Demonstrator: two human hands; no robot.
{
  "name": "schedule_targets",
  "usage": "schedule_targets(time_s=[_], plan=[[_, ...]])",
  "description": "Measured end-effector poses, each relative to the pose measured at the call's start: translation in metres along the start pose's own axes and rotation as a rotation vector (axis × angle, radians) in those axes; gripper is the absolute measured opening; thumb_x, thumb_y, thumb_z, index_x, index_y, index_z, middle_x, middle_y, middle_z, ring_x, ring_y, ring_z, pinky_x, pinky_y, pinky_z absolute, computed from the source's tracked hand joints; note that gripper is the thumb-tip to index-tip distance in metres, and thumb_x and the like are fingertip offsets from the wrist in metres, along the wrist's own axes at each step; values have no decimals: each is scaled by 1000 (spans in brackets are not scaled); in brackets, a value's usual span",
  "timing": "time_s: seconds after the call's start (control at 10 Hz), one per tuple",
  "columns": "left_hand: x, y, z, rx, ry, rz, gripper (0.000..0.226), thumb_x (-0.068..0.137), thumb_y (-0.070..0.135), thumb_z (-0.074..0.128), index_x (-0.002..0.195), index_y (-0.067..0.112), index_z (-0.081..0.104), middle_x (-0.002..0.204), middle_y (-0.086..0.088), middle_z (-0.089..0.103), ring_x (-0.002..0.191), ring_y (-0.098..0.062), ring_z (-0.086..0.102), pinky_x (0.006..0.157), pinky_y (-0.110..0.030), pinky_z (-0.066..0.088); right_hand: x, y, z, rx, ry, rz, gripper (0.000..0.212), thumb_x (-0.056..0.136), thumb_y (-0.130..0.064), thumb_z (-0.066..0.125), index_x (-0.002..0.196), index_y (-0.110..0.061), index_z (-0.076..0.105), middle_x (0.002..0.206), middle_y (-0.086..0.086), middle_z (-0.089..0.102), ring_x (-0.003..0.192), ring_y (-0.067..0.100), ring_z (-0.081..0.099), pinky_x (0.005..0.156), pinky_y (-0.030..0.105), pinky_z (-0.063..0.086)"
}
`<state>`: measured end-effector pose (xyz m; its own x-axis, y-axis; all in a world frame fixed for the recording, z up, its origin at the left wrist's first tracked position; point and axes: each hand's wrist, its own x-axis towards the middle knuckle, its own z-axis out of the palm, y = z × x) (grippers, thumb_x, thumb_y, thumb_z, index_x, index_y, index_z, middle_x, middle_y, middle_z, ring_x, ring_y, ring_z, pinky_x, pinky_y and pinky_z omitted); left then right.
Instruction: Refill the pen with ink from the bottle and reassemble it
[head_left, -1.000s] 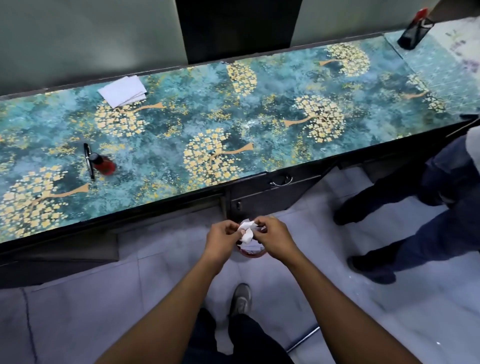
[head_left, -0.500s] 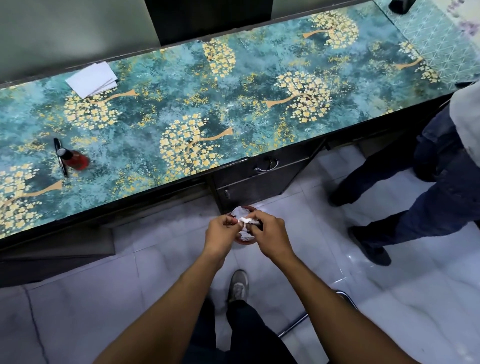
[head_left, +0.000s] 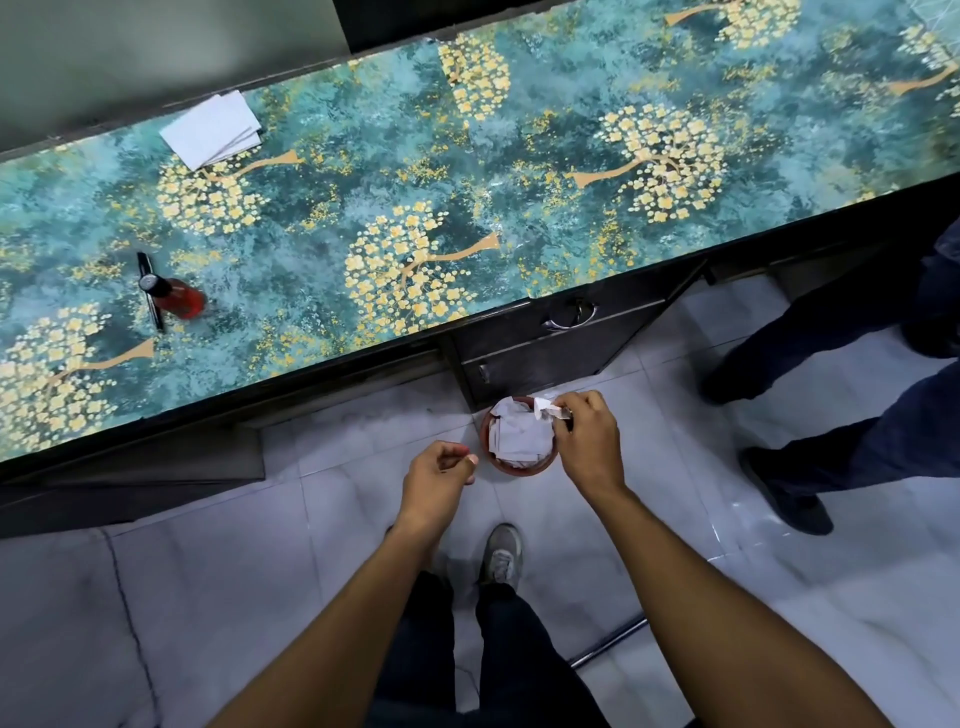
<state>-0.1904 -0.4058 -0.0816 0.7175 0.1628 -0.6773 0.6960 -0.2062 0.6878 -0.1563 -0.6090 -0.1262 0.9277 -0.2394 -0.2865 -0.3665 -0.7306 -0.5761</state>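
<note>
Glossy teal floral desk (head_left: 519, 171) stood over marble tiles; right hand (head_left: 587, 441) pinched crumpled tissue (head_left: 545, 408) above a round bin (head_left: 514, 470); at nine o'clock, left hand (head_left: 436, 478) curled loosely, holding nothing.

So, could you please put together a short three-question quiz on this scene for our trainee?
1. True or false: the ink bottle stands on the patterned desk, its cap on.
2. What does the right hand hold over the bin? A) a pen B) crumpled paper C) a cap
3. Fill in: the pen lies ___ the bottle.

Key: 1 true; 2 B; 3 beside. The left hand holds nothing I can see.
</note>
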Motion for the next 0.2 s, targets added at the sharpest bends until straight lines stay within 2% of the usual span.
schedule_targets(time_s=[0.1, 0.2], plan=[[2, -4, -1, 1, 1, -12, 13, 94, 19, 63, 105, 13, 66, 100, -4, 71, 88, -20, 70, 72, -26, 49, 2, -1, 8, -80, -102, 23, 40, 93, -10, 64, 133, -17, 60, 129, 9, 57, 107, 31, 63, 88, 33, 51], [7, -3, -2, 4, 13, -5, 14, 94, 19, 63, 106, 13, 66, 100, -3, 71, 86, -19, 70, 71, -25, 49, 7, 1, 12, -172, -122, 126, 48, 94, -18, 67, 139, -21, 52, 136, 9, 54, 110, 34, 63, 90, 40, 53]])
